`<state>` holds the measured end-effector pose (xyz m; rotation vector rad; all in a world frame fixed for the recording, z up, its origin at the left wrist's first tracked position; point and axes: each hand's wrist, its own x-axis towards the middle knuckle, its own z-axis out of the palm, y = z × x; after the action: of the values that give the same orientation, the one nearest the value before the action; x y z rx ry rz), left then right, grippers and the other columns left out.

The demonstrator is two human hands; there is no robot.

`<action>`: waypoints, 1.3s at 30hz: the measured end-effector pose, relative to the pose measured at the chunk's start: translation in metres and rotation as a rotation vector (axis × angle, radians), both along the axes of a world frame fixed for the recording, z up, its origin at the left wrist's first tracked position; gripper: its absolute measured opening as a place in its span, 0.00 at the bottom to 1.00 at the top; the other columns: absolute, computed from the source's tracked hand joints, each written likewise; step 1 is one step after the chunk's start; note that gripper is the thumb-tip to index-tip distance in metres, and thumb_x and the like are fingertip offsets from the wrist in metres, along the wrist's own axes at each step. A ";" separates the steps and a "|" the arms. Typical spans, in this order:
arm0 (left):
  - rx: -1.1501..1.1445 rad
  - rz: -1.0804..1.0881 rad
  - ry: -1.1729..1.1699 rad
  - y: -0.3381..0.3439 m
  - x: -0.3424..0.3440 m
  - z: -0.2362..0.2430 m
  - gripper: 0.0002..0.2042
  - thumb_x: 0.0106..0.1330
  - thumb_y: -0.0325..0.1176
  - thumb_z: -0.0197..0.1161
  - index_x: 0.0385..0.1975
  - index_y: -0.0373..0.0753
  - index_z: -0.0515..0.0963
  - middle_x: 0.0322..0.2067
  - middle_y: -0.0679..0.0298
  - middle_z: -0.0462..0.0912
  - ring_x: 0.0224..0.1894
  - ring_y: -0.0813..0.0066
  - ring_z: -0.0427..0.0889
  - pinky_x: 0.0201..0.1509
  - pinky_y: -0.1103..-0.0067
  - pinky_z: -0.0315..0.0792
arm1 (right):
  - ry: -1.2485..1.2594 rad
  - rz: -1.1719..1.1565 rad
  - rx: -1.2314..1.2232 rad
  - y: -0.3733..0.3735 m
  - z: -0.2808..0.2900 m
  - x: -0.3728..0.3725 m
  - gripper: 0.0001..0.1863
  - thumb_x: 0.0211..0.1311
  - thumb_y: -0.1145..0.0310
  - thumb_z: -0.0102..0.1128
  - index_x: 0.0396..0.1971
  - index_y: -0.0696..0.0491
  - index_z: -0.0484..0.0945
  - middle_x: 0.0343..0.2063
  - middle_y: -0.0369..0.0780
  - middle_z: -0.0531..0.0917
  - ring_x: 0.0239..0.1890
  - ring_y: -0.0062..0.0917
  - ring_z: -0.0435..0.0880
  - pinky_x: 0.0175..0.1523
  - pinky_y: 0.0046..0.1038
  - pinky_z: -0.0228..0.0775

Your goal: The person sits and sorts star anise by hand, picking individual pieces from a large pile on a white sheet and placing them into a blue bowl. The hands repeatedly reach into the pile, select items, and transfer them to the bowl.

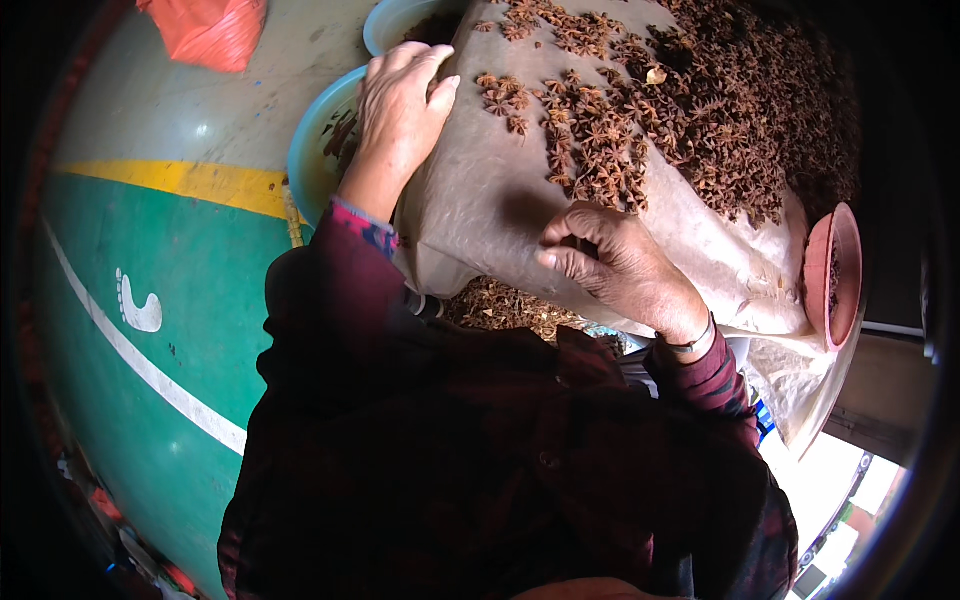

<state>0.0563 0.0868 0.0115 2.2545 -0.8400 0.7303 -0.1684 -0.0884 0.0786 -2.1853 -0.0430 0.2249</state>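
Dried star anise (750, 110) is heaped on a pale sheet-covered table (480, 190), with a looser strip of it reaching toward me. Above the table's near part is my right hand (635, 270), its fingers curled and a small gap between thumb and forefinger; I see nothing in it. My left hand (405, 115) is at the table's left edge, beside a blue-rimmed basin (305, 140) with dark pieces inside. Its fingers are stretched out, the thumb held apart, and no object shows in it.
A second pale blue basin (385, 25) stands farther back. At the table's right edge sits a reddish bowl (820, 275). More brown pieces (510, 308) lie below the near edge. A red plastic bag (210, 30) rests on the floor, which has green paint (190, 270) and a yellow stripe (180, 180).
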 end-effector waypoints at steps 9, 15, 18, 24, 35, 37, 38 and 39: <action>0.178 -0.288 0.164 -0.040 0.013 -0.040 0.11 0.65 0.29 0.65 0.47 0.39 0.85 0.42 0.58 0.85 0.45 0.55 0.82 0.51 0.66 0.77 | -0.191 -0.005 0.004 0.000 -0.020 0.010 0.08 0.66 0.72 0.69 0.39 0.59 0.82 0.33 0.40 0.82 0.35 0.28 0.82 0.42 0.28 0.76; -0.309 -0.477 0.562 -0.037 -0.003 -0.013 0.08 0.68 0.25 0.66 0.45 0.33 0.85 0.35 0.66 0.84 0.37 0.79 0.82 0.43 0.81 0.75 | -0.235 -0.287 0.181 -0.014 -0.021 0.036 0.06 0.73 0.69 0.63 0.40 0.57 0.81 0.33 0.28 0.81 0.37 0.11 0.76 0.44 0.20 0.72; -0.400 -0.561 0.649 -0.031 -0.019 0.006 0.09 0.69 0.24 0.66 0.47 0.31 0.84 0.36 0.70 0.83 0.37 0.84 0.79 0.43 0.84 0.74 | -0.268 -0.401 0.267 -0.017 -0.016 0.059 0.05 0.75 0.70 0.61 0.38 0.55 0.81 0.31 0.25 0.79 0.34 0.07 0.71 0.41 0.14 0.67; -0.427 -0.546 0.412 -0.032 -0.050 0.021 0.11 0.64 0.23 0.66 0.46 0.35 0.85 0.35 0.57 0.85 0.35 0.68 0.85 0.41 0.76 0.78 | -0.387 -0.486 0.126 0.001 -0.008 0.080 0.09 0.70 0.66 0.64 0.36 0.58 0.84 0.26 0.37 0.86 0.27 0.19 0.83 0.34 0.25 0.76; -0.411 -0.410 0.252 -0.037 -0.072 0.011 0.12 0.63 0.19 0.66 0.46 0.32 0.85 0.36 0.56 0.85 0.36 0.66 0.85 0.43 0.76 0.79 | -0.439 -0.518 -0.280 0.013 -0.002 0.073 0.12 0.67 0.63 0.63 0.38 0.57 0.83 0.31 0.48 0.87 0.37 0.45 0.88 0.44 0.40 0.80; -0.435 -0.408 0.239 -0.039 -0.072 0.008 0.12 0.62 0.19 0.66 0.46 0.32 0.85 0.36 0.56 0.85 0.36 0.66 0.85 0.43 0.76 0.79 | -0.382 -0.534 -0.282 0.013 -0.004 0.074 0.12 0.67 0.63 0.63 0.39 0.57 0.83 0.32 0.48 0.87 0.37 0.45 0.88 0.44 0.40 0.80; -0.449 -0.399 0.235 -0.040 -0.072 0.007 0.12 0.62 0.19 0.66 0.46 0.32 0.85 0.36 0.56 0.85 0.36 0.65 0.85 0.43 0.76 0.79 | -0.374 -0.532 -0.281 0.012 -0.005 0.075 0.11 0.67 0.63 0.63 0.39 0.57 0.83 0.32 0.48 0.87 0.38 0.45 0.88 0.44 0.41 0.80; -0.450 -0.393 0.239 -0.041 -0.073 0.006 0.12 0.62 0.18 0.66 0.46 0.32 0.85 0.36 0.56 0.85 0.36 0.65 0.85 0.43 0.76 0.79 | -0.363 -0.531 -0.278 0.012 -0.006 0.076 0.11 0.67 0.63 0.63 0.39 0.57 0.83 0.33 0.49 0.87 0.38 0.45 0.88 0.44 0.41 0.79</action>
<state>-0.0163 0.0461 0.0174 1.6696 -0.8645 0.4046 -0.0922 -0.0765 0.0729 -2.3958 0.3806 -0.4921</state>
